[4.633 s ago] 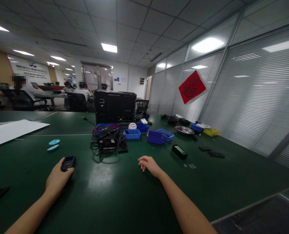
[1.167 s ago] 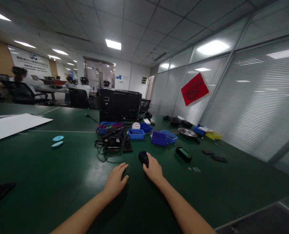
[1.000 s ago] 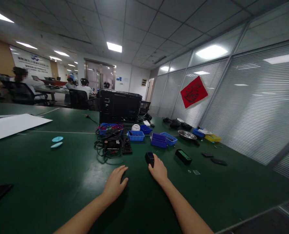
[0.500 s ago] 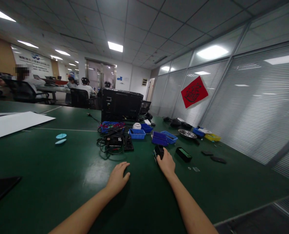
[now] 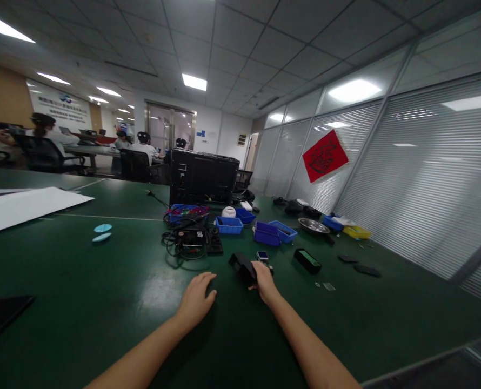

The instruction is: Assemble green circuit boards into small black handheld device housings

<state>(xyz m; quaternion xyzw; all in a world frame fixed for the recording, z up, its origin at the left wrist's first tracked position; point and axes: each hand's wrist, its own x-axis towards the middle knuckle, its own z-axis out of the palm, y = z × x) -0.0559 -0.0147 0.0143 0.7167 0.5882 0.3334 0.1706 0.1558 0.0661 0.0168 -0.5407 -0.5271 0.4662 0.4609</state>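
My right hand (image 5: 265, 282) grips the right end of a black box-like casing (image 5: 242, 268), held tilted over the green table; its exact kind cannot be made out. Just beyond that hand lies a small device with a pale screen (image 5: 262, 256), partly hidden by my fingers. My left hand (image 5: 198, 296) rests on the table to the left of the casing, holding nothing, its thumb apart from the fingers. Farther right sits a black box with a green panel (image 5: 307, 261).
Beyond my hands stand blue bins (image 5: 229, 225), a tangle of black cables with a power unit (image 5: 189, 237) and a large black monitor-like unit (image 5: 204, 177). A metal dish (image 5: 313, 226) and a yellow tray (image 5: 356, 232) lie right. White sheets (image 5: 33, 205) lie left. People sit behind.
My right hand has moved the black casing left and toward me, uncovering the small screened device. My left hand stays in place.
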